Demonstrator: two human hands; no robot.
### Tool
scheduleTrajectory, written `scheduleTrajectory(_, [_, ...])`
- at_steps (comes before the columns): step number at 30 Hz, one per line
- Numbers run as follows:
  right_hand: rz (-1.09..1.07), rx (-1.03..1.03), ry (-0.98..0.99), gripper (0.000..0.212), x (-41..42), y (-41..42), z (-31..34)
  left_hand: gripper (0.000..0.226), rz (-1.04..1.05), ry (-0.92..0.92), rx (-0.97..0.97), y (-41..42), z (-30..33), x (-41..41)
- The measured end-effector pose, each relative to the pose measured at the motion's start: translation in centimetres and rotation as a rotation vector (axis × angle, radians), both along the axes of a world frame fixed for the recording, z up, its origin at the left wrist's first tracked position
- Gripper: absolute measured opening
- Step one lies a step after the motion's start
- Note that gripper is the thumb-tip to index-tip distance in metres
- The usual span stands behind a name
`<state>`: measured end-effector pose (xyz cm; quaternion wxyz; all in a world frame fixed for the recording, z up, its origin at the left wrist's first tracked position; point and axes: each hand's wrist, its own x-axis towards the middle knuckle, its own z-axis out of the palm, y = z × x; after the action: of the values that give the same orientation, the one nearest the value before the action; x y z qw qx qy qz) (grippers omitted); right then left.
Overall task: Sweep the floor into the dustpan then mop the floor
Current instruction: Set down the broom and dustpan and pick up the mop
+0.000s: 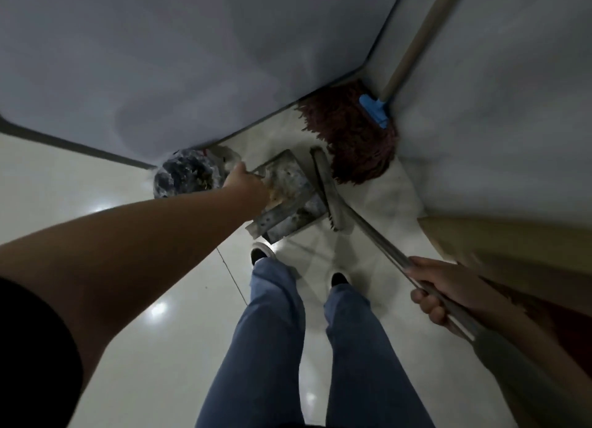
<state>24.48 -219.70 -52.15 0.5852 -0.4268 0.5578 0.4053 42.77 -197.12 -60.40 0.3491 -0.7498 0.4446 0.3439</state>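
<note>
Metal dustpan [285, 200], flat and grimy, is gripped by the left hand [243, 184]; a thin broom handle [378, 235] is clasped by the right hand [439, 286].

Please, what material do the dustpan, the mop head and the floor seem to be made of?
The dustpan looks like sheet metal: grey, dull, stained, with flat folded edges. The mop head seems to be dark red yarn or cotton strands, with a fringed edge, held in a blue clamp, probably plastic. The floor looks like glossy pale tile: it reflects lights and shows a joint line.
</note>
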Motion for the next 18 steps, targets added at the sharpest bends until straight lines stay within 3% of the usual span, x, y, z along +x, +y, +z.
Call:
scheduleTrajectory(3, [-0.109,0.011,-0.001,0.037,0.0,1.5,-0.5,0.024,-0.074,-0.015,-0.003,-1.6,0.6,2.4])
scheduleTrajectory(7, [-0.192,0.051,-0.014,0.010,0.6,2.7,-0.9,0.025,-0.132,-0.026,-0.006,-2.4,0.6,4.8])
scheduleTrajectory(11, [-0.262,0.091,-0.014,0.025,1.2,2.9,-1.8,0.033,-0.144,-0.005,0.052,-1.7,-0.6,6.3])
scheduleTrajectory(18, [-0.363,0.172,-0.001,0.021,4.6,2.0,-3.4,0.033,-0.034,-0.045,-0.026,-1.4,-2.6,9.4])
